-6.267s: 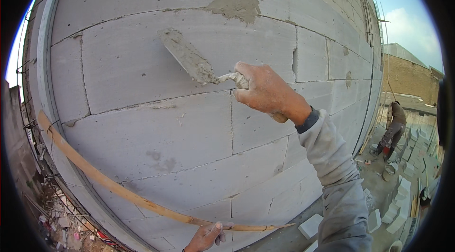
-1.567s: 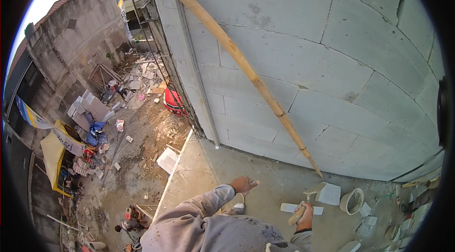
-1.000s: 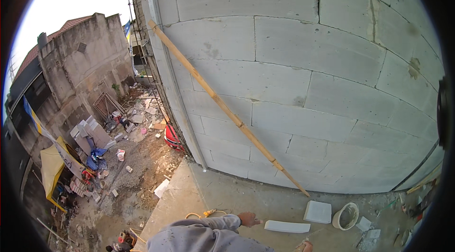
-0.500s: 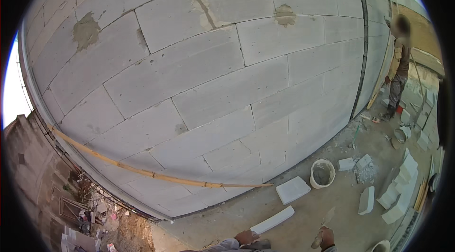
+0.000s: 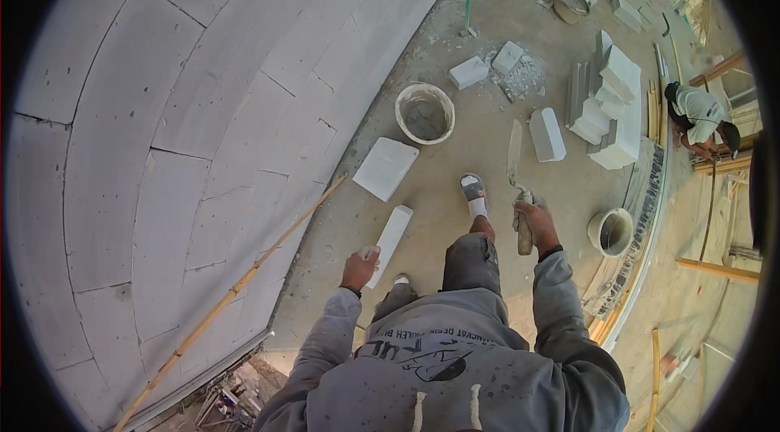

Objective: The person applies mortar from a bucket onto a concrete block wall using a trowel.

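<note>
My left hand (image 5: 357, 269) grips the near end of a long, narrow white block strip (image 5: 392, 238), its thumb over the edge. In my right hand (image 5: 539, 222) is a trowel (image 5: 514, 154); the fingers wrap round its wooden handle, and the long, mortar-smeared blade points away from me. Beyond the strip a flat white block (image 5: 386, 169) lies on the floor close to the wall. A round bucket (image 5: 401, 113) with grey mortar inside stands just past that block.
A light block wall (image 5: 244, 147) rises at left, with a bamboo pole (image 5: 219, 312) against it. Stacked cut blocks (image 5: 619, 123), a single block (image 5: 546, 135) and a smaller bucket (image 5: 597, 230) stand at right. Rubble (image 5: 524, 78) lies farther off. Another person (image 5: 700, 115) crouches at far right.
My view has swung down and to the right, from the wall to the floor and my body. The strip stays in my left hand, the trowel in my right.
</note>
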`<state>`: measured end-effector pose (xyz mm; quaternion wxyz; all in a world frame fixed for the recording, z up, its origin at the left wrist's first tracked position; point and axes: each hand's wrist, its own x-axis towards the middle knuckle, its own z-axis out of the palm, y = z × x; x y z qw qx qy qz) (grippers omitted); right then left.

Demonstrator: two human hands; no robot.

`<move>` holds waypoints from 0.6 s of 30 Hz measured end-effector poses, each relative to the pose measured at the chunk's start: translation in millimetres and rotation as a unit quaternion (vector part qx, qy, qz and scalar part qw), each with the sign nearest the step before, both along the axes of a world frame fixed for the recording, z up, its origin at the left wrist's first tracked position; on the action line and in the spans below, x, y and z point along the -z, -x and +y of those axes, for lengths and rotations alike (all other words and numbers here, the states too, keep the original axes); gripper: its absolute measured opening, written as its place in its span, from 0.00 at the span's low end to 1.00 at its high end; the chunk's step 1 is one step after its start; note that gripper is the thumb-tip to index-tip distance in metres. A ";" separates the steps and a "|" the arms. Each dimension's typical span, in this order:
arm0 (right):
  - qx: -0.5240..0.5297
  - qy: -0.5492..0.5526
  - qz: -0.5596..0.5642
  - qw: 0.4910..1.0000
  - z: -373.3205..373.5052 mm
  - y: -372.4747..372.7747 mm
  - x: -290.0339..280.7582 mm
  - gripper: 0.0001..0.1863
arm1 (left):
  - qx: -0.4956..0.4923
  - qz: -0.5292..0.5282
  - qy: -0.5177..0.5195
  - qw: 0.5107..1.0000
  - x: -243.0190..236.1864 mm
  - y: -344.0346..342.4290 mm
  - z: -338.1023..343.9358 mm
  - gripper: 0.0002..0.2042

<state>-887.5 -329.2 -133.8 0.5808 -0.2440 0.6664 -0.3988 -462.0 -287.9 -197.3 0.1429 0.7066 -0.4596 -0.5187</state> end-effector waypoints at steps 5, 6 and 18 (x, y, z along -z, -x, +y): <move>-0.086 -0.171 0.105 0.976 -83.4 71.1 136.7 0.10 | -0.148 0.015 -0.124 0.981 95.3 64.4 -42.8 0.24; -0.094 -0.194 0.107 0.971 -99.7 78.6 154.8 0.10 | -0.153 0.015 -0.148 0.977 110.9 79.6 -47.9 0.24; -0.488 -0.082 0.393 0.775 -329.5 59.6 394.3 0.17 | -0.168 -0.146 -0.069 0.972 356.6 171.4 -291.9 0.33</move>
